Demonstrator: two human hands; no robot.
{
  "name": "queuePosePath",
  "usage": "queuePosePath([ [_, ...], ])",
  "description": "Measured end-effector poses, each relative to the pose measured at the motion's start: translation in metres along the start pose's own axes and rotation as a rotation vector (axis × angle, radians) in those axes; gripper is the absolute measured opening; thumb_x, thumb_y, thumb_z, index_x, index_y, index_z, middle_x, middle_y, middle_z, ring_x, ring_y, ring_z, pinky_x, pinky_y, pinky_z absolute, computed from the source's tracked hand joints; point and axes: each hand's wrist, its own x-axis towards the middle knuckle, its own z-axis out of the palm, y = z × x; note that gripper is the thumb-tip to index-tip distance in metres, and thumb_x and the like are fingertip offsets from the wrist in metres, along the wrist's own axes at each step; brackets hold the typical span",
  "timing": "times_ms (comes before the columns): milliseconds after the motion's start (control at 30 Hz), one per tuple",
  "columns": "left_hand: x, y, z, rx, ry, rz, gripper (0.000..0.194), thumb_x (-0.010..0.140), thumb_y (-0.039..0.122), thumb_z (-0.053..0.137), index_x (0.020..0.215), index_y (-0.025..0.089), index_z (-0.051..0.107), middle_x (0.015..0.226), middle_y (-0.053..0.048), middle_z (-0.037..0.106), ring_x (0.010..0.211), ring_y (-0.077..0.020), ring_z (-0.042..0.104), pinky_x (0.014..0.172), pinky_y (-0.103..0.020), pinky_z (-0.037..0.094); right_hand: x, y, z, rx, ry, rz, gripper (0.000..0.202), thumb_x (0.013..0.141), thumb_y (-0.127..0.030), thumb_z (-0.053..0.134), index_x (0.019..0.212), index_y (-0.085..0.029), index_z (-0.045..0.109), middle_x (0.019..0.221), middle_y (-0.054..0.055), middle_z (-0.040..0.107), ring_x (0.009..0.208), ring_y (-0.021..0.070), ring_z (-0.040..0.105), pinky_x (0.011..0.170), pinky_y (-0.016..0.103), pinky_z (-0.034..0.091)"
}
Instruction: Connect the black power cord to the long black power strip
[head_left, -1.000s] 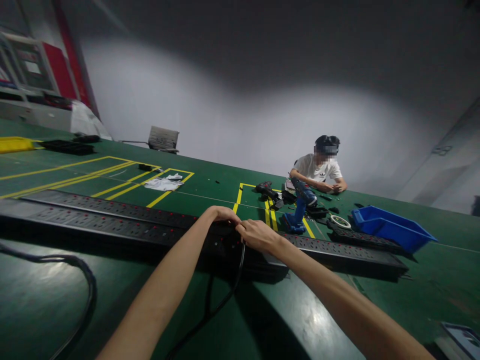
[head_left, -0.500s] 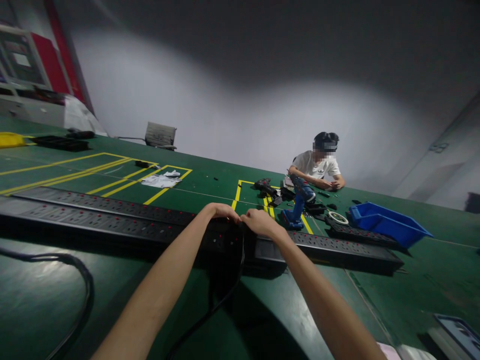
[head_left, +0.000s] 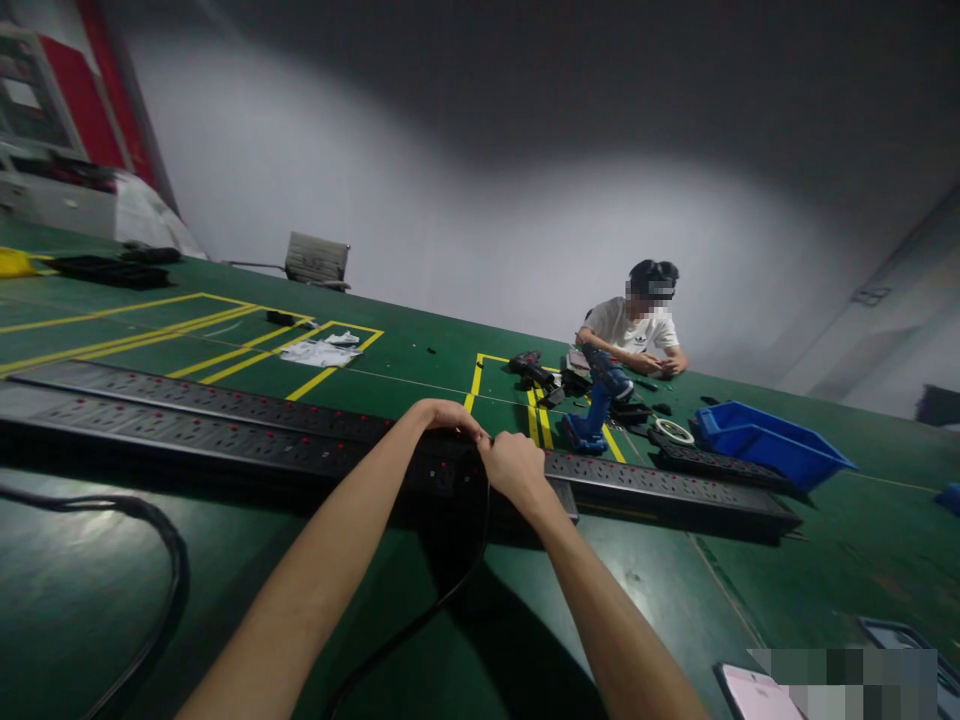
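Two long black power strips lie side by side across the bench: the front power strip (head_left: 225, 440) and, behind it, the back power strip (head_left: 675, 487). Over the front strip's right end, my left hand (head_left: 454, 418) is closed with bent fingers. Tight against it, my right hand (head_left: 514, 465) is curled into a pinch. A black cable (head_left: 486, 530) rises from the bench to where the fingertips meet, and both hands appear to grip it there. Its upper end is hidden by the fingers.
A blue cordless drill (head_left: 596, 405) stands behind the strips, near a second drill (head_left: 531, 370), a tape roll (head_left: 673, 432) and a blue bin (head_left: 772, 445). Another person (head_left: 637, 325) sits across the bench. White gloves (head_left: 322, 350) lie back left; thick cable (head_left: 169, 550) loops front left.
My right hand has turned and drawn its knuckles more upright, still against the left hand. The view has shifted slightly, bringing a pink phone-like object further into the lower right.
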Motion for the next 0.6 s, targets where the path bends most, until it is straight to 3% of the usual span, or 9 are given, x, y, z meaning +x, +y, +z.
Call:
queuePosePath([
  [167,0.0,0.002,-0.003,0.008,-0.066,-0.005,0.043,0.064,0.036,0.069,0.105,0.025,0.074,0.108,-0.001,0.07,0.1,-0.0214,0.056,0.085,-0.03,0.042,-0.01,-0.003,0.015,0.031,0.102,0.058,0.056,0.096,-0.049,0.028,0.099,-0.012,0.07,0.095,0.021,0.069,0.093,0.0318,0.065,0.079,0.041,0.046],
  [300,-0.003,0.005,-0.003,0.014,-0.064,0.006,0.042,0.065,0.036,0.069,0.105,0.022,0.074,0.106,-0.002,0.071,0.097,-0.0216,0.057,0.083,-0.03,0.042,-0.006,0.01,0.017,0.119,0.084,0.046,0.057,0.096,-0.054,0.026,0.096,-0.015,0.068,0.094,0.017,0.069,0.091,0.0279,0.065,0.077,0.036,0.044],
  [400,-0.007,0.008,-0.001,0.019,-0.05,0.028,0.042,0.065,0.036,0.069,0.105,0.023,0.074,0.105,-0.002,0.071,0.097,-0.0217,0.057,0.083,-0.03,0.042,0.001,0.031,0.011,0.217,0.043,-0.087,0.039,0.096,-0.036,0.031,0.096,-0.017,0.065,0.094,0.012,0.068,0.088,0.0222,0.063,0.074,0.03,0.043],
  [467,-0.011,0.01,0.001,0.02,-0.032,0.038,0.041,0.065,0.036,0.07,0.105,0.025,0.074,0.103,-0.001,0.072,0.097,-0.0214,0.057,0.083,-0.03,0.042,0.005,0.045,0.005,0.287,0.053,-0.232,0.026,0.089,-0.021,0.042,0.106,-0.018,0.061,0.1,0.009,0.066,0.09,0.019,0.061,0.076,0.027,0.042],
  [600,-0.017,0.013,0.002,0.001,-0.009,0.055,0.036,0.066,0.035,0.071,0.1,0.024,0.076,0.097,0.0,0.073,0.094,-0.0204,0.059,0.083,-0.029,0.042,0.011,0.061,0.002,0.372,0.108,-0.508,0.046,0.076,-0.012,0.054,0.121,-0.018,0.054,0.116,0.009,0.06,0.103,0.0187,0.055,0.089,0.029,0.04],
])
